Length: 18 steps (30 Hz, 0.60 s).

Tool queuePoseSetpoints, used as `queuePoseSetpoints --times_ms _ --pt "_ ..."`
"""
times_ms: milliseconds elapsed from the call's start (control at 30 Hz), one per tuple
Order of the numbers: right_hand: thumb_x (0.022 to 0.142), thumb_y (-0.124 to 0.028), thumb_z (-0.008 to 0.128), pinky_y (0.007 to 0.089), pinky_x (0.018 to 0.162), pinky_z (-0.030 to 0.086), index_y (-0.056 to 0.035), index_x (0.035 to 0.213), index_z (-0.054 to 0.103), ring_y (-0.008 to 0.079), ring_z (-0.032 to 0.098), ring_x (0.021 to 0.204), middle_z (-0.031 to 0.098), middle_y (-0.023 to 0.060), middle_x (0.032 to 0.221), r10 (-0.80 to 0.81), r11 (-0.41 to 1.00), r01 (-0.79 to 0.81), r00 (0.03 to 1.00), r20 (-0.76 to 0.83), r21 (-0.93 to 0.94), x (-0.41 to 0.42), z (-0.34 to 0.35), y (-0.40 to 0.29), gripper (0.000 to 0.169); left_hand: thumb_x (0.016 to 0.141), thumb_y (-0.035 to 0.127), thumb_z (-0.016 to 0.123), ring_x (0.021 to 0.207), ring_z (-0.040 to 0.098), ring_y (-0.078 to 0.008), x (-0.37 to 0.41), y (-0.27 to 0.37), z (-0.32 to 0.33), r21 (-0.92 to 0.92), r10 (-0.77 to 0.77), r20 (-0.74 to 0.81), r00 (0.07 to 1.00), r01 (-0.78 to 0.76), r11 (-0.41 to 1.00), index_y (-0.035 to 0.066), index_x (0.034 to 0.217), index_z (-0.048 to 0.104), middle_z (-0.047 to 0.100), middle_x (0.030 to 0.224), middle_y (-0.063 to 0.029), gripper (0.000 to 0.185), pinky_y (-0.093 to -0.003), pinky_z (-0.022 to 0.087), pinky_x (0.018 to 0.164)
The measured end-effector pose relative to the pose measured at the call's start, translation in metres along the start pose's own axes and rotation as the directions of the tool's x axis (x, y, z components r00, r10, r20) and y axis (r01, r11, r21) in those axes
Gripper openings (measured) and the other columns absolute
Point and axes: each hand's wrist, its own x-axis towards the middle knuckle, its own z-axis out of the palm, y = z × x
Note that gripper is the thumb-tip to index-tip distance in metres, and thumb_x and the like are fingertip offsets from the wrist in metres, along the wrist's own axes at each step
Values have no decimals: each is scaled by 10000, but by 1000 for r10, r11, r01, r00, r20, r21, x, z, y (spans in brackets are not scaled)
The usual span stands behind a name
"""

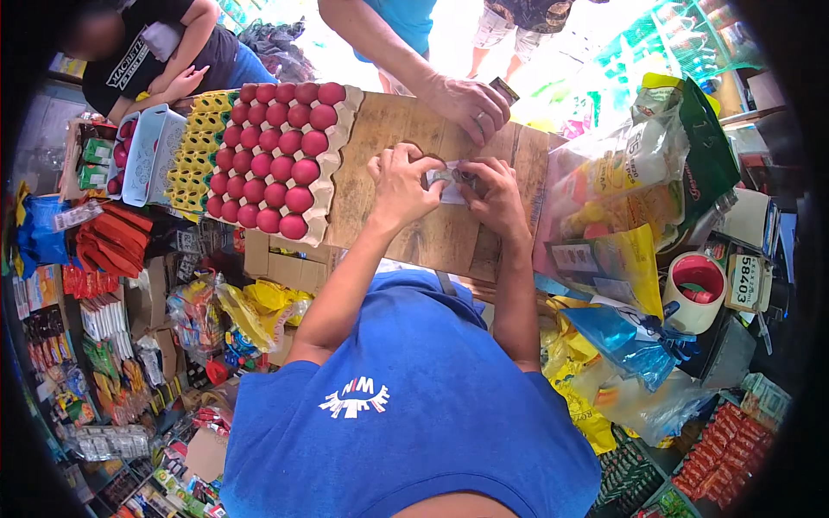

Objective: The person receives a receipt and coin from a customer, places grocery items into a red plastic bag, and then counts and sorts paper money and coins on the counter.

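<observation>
On the wooden counter [414, 239] lies a white slip of paper [455, 194]. My left hand [407, 184] is over the counter, its thumb and fingers curled around a small, shiny greyish thing [443, 175] above the paper. From the other side, my right hand [492, 194] pinches at the same spot; what its fingertips hold is partly hidden. Just beyond, another person's hand [467, 107] with a ring reaches over the counter, close to a small dark card-like item [504, 92].
Left of my hands stands a tray of red eggs [278, 162], beside yellow egg trays [201, 149] and a white plastic basket [152, 155]. Plastic packages [622, 175] and a tape roll [696, 291] are at the right. People stand beyond the counter.
</observation>
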Motion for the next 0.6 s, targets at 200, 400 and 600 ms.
queuePoseSetpoints --times_ms 200,400,600 --pt "708 -32 707 395 965 400 -88 1102 652 296 555 1069 631 95 1066 44 999 -41 995 85 -36 2 -9 -6 402 665 276 786 1052 476 -228 -1 -1 -1 6 -9 -7 1000 9 1000 249 902 744 552 1023 -15 242 -430 271 939" --pt "674 67 617 410 937 449 -56 1134 641 338 563 1061 619 133 1056 109 989 -126 975 193 78 8 -17 1 477 681 285 780 1088 457 -248 4 24 -6 44 39 -74 996 -36 998 215 963 731 537 1064 -52 295 -450 276 956" --pt "703 99 601 405 918 469 -34 1108 661 357 582 1031 619 164 1031 149 976 -179 965 217 124 11 -20 -5 431 683 288 781 1089 459 -248 3 20 13 39 24 -16 1000 -23 999 198 973 732 543 1064 -52 307 -456 278 958"
